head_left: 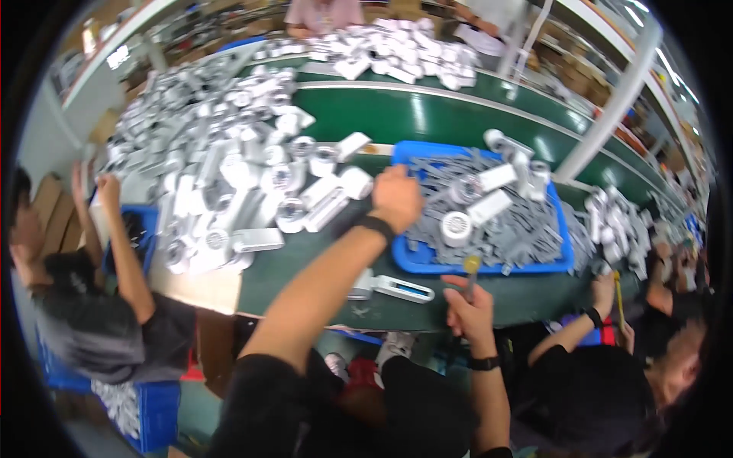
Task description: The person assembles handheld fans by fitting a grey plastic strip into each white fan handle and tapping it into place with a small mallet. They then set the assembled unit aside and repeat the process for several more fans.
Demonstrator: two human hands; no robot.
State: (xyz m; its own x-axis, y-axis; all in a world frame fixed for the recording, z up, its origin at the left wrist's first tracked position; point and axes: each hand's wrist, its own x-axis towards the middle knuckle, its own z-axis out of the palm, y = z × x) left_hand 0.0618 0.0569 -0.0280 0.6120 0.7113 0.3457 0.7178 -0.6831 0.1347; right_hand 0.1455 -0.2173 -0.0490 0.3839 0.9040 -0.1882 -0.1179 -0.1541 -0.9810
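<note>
Hands over blue tray (489, 263) of grey parts.
Left hand (395, 197) reaching to tray's left edge, curled, grip not clear. Right hand (467, 305) closed around yellow-tipped tool (471, 269), just in front of tray. White part (401, 288) lying on green table (305, 267) between both arms.

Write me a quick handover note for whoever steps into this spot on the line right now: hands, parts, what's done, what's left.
Left hand: stretched out over the left edge of the blue tray, closed as if picking; what it grips is hidden.
Right hand: near the table's edge, holding a yellow-handled screwdriver upright.
Parts: grey pieces and a few white housings fill the blue tray; a big pile of white housings lies to the left; one white unit lies on the green table in front.
Done: cannot tell how many are finished.
Left: the pile and tray remain full.
</note>
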